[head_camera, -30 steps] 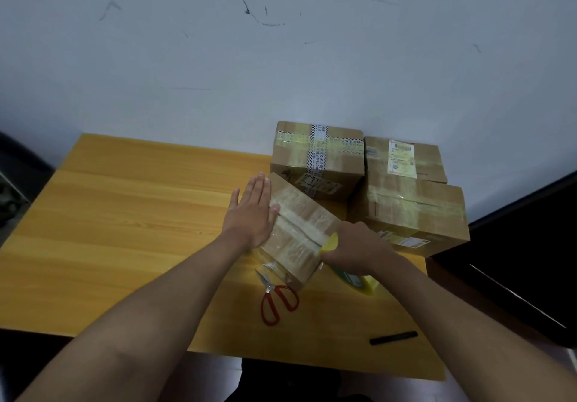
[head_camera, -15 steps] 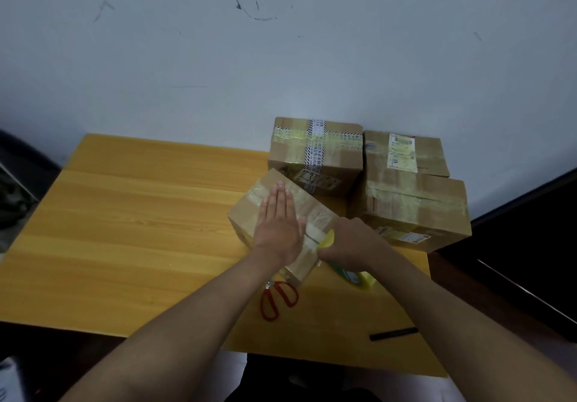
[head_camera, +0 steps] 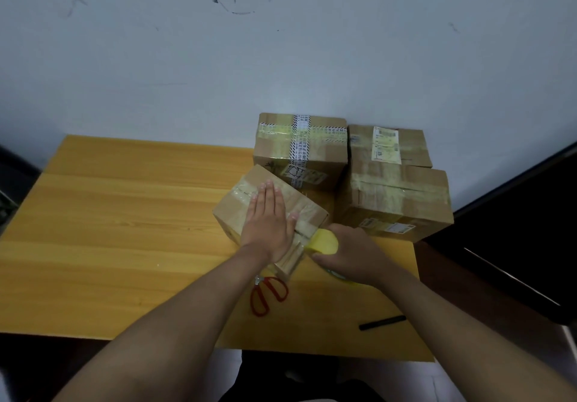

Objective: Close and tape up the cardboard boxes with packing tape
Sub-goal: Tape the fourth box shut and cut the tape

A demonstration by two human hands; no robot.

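Observation:
A small closed cardboard box (head_camera: 237,204) lies askew on the wooden table (head_camera: 125,229), with clear tape along its top seam. My left hand (head_camera: 270,220) lies flat on the box top, fingers straight and together, pressing the tape. My right hand (head_camera: 352,253) grips a yellow tape roll (head_camera: 326,242) at the box's near right corner; a strip of tape runs from the roll onto the box. Most of the roll is hidden under that hand.
Three taped boxes stand against the wall: one with printed tape (head_camera: 301,148), one with a label (head_camera: 390,145), a larger one (head_camera: 396,204) in front of it. Red scissors (head_camera: 268,294) lie below the small box. A black pen (head_camera: 382,322) rests near the table's front edge.
My left hand slid from the box's far left edge onto the middle of its top and flattened there. My right hand with the tape roll stayed at the near right corner.

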